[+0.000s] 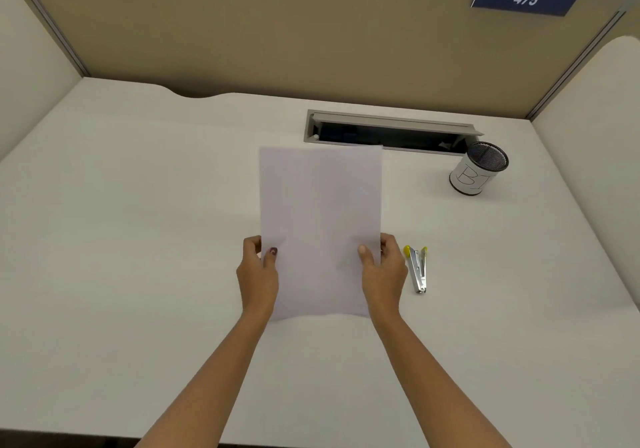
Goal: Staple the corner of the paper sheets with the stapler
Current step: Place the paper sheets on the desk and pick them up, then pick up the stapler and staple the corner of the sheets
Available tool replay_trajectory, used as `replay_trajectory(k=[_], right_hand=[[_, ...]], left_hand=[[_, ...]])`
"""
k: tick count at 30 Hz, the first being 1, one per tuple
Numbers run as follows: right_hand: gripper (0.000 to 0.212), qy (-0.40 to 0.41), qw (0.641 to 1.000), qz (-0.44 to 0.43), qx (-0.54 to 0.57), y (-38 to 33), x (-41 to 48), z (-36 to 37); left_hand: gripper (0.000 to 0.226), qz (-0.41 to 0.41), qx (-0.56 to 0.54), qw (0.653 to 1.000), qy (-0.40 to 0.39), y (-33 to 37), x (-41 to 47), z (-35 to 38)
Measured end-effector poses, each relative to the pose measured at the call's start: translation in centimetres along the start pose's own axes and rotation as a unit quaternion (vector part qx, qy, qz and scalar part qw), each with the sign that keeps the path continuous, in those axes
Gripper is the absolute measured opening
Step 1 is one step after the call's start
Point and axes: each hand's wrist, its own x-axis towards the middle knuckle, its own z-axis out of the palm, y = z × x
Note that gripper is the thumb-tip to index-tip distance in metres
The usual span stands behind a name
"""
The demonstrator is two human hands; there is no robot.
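White paper sheets (320,219) are held up over the middle of the desk, long side running away from me. My left hand (258,274) grips their left edge near the bottom, thumb on top. My right hand (382,271) grips the right edge at the same height, thumb on the sheet. A small silver stapler with yellow ends (417,269) lies on the desk just right of my right hand, apart from it. The sheets' lower edge bows slightly between my wrists.
A black mesh pen cup with a white label (478,169) stands at the back right. A grey cable slot (388,131) is cut into the white desk (138,240) behind the paper. Tan partition walls close the back and sides.
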Motion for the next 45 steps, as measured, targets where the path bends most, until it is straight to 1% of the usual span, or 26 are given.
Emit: replay_trajectory(k=[4, 9, 12, 15, 18, 22, 27, 30, 32, 33, 35, 36, 38, 40, 43, 45], right_hand=[[0.011, 0.021, 0.995, -0.080, 0.060, -1.3, -0.1, 0.1], [0.013, 0.030, 0.986, -0.130, 0.099, -1.7, -0.4, 0.3], [0.017, 0.026, 0.988, -0.124, 0.086, -1.0, -0.7, 0.4], [0.031, 0.020, 0.990, -0.111, 0.088, -0.4, -1.2, 0.5], [0.036, 0.023, 0.990, -0.109, 0.092, -0.6, -1.3, 0.5], [0.033, 0.032, 0.988, -0.122, 0.089, -0.8, -1.2, 0.7], [0.030, 0.041, 0.990, -0.108, 0.080, -0.6, -1.5, 1.1], [0.019, 0.043, 0.990, -0.111, 0.070, -0.7, -1.5, 0.9], [0.018, 0.045, 0.991, -0.110, 0.065, -0.9, -1.5, 0.6], [0.018, 0.043, 0.991, -0.106, 0.066, -0.9, -1.4, 0.5], [0.012, 0.029, 0.993, -0.087, 0.070, -1.1, -1.1, 0.1], [0.009, 0.015, 0.994, -0.072, 0.075, -1.2, -0.9, 0.0], [0.010, -0.014, 0.995, -0.035, 0.089, -1.5, -0.4, -0.4], [0.012, -0.033, 0.994, 0.016, 0.102, -1.5, 0.1, -0.6], [0.014, -0.054, 0.988, 0.085, 0.113, -0.9, 0.9, -1.1], [0.013, -0.070, 0.984, 0.114, 0.117, -0.3, 1.1, -1.3]], left_hand=[[0.007, 0.065, -0.055, 0.996, 0.020, 2.3, 0.0, -0.7], [0.013, 0.135, -0.100, 0.985, 0.048, 3.5, 0.0, -1.0], [0.014, 0.138, -0.093, 0.985, 0.049, 2.9, 0.0, -0.9], [0.015, 0.131, -0.097, 0.986, 0.042, 2.3, -0.2, -0.8], [0.017, 0.138, -0.100, 0.985, 0.040, 2.4, -0.4, -0.9], [0.018, 0.147, -0.087, 0.984, 0.049, 2.5, -0.3, -0.8], [0.018, 0.140, -0.083, 0.986, 0.033, 2.2, -0.1, -0.7], [0.019, 0.140, -0.080, 0.986, 0.034, 2.5, -0.1, -1.1], [0.019, 0.139, -0.076, 0.987, 0.040, 2.8, 0.1, -1.5], [0.020, 0.139, -0.073, 0.987, 0.041, 3.0, 0.3, -1.7], [0.021, 0.143, -0.060, 0.987, 0.036, 3.1, 0.7, -2.1], [0.023, 0.143, -0.051, 0.988, 0.032, 3.3, 0.8, -2.4], [0.025, 0.127, -0.026, 0.991, 0.017, 3.6, 1.2, -2.9], [0.025, 0.082, -0.005, 0.996, -0.019, 3.7, 1.8, -3.4], [0.020, 0.003, -0.037, 0.993, -0.114, 3.4, 2.7, -4.2], [0.010, -0.027, -0.079, 0.978, -0.194, 3.0, 2.7, -4.9]])
